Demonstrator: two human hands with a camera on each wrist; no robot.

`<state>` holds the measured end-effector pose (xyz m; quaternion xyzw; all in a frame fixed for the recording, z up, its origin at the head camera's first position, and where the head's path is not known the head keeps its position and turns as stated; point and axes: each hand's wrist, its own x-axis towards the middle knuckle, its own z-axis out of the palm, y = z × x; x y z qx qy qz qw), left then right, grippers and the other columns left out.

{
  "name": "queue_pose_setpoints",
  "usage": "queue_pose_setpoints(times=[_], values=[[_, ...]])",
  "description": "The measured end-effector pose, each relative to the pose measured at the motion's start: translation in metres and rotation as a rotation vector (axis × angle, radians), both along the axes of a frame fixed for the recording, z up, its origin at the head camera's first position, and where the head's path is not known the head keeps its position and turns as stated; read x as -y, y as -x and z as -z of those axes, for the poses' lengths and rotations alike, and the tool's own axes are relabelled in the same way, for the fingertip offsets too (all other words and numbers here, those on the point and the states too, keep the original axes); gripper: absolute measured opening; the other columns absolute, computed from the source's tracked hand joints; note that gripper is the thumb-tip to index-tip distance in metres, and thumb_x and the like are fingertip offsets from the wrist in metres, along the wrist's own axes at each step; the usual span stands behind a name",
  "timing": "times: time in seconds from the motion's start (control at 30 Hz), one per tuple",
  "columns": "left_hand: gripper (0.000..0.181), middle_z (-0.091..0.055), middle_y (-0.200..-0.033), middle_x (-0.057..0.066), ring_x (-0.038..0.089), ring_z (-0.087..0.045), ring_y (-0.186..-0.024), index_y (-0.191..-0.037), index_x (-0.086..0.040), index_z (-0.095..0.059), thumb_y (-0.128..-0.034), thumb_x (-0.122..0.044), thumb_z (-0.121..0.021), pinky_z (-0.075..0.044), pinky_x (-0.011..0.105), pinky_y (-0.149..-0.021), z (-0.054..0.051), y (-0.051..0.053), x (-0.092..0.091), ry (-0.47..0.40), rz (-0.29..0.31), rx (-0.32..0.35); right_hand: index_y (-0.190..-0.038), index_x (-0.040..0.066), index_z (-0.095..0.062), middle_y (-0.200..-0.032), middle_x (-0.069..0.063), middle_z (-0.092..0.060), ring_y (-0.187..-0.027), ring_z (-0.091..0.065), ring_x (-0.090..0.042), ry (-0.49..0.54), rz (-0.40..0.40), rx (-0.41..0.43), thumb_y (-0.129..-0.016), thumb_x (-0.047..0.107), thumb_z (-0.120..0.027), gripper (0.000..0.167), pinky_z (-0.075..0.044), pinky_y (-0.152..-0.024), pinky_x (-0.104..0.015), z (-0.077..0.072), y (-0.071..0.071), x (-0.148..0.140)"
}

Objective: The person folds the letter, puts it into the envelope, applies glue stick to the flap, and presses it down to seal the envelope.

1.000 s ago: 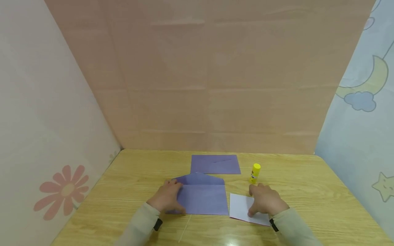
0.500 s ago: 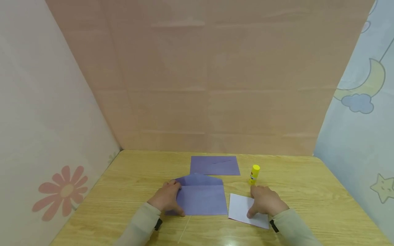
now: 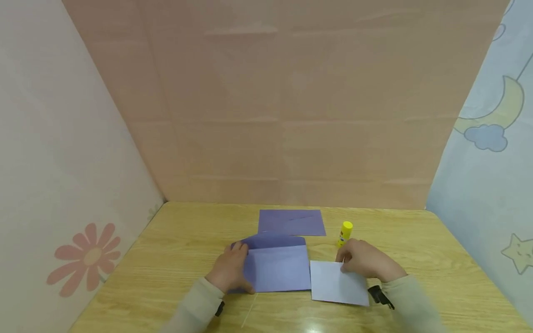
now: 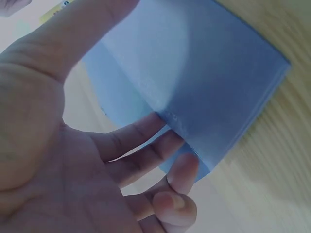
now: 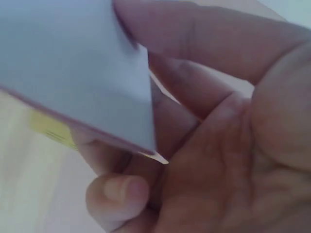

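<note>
A purple envelope (image 3: 279, 270) lies in front of me with its flap open toward the far side. My left hand (image 3: 229, 270) grips its left end, thumb at the near edge and fingers at the flap fold; the envelope is slightly bowed. In the left wrist view, fingertips (image 4: 167, 141) touch the envelope (image 4: 214, 77) along the fold. My right hand (image 3: 368, 261) pinches a white card (image 3: 333, 284) by its far edge, and the card is tilted up from the table. In the right wrist view the card (image 5: 73, 63) sits between thumb and fingers, with a reddish underside edge.
Behind the open envelope lies another purple envelope (image 3: 291, 222), flap side up. A yellow glue stick (image 3: 345, 233) stands upright just beyond my right hand. The wooden table (image 3: 187, 236) meets a brown backdrop, with patterned walls at both sides.
My right hand has shifted from lying over the card to pinching its far edge, and the card has been lifted. The left hand has moved slightly right, bending the envelope a little.
</note>
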<state>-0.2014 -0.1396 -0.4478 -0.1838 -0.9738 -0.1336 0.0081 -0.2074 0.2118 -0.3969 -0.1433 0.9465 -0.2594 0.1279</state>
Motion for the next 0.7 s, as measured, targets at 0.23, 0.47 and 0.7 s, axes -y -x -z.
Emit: queue_pose_setpoints(times=[0.23, 0.47, 0.7], values=[[0.101, -0.055, -0.123, 0.021, 0.049, -0.055, -0.11, -0.119, 0.004, -0.055, -0.0426, -0.042, -0.102, -0.054, 0.054, -0.076, -0.002, -0.005, -0.009, 0.016, -0.003, -0.042, -0.096, 0.008, -0.073, -0.086, -0.001, -0.066, -0.078, -0.059, -0.017, 0.143, 0.0, -0.093, -0.09, 0.008, -0.072, 0.007, -0.051, -0.065, -0.032, -0.033, -0.004, -0.01], [0.1, -0.055, -0.113, 0.012, 0.033, -0.054, -0.094, -0.116, 0.0, -0.055, -0.0386, -0.041, -0.102, -0.052, 0.041, -0.063, 0.0, -0.006, -0.017, 0.102, 0.013, -0.154, -0.096, 0.019, -0.073, -0.084, 0.007, -0.068, -0.074, -0.058, -0.013, 0.32, 0.015, -0.367, -0.095, 0.022, -0.07, 0.004, -0.048, -0.059, -0.027, -0.021, 0.003, 0.012], [0.097, -0.051, -0.105, 0.007, 0.026, -0.05, -0.085, -0.111, -0.003, -0.054, -0.0352, -0.04, -0.102, -0.047, 0.033, -0.055, 0.003, -0.008, -0.029, 0.151, 0.05, -0.3, -0.095, 0.021, -0.073, -0.087, 0.013, -0.07, -0.078, -0.061, -0.007, 0.375, 0.016, -0.45, -0.094, 0.024, -0.071, 0.004, -0.051, -0.065, -0.026, 0.004, 0.008, 0.05]])
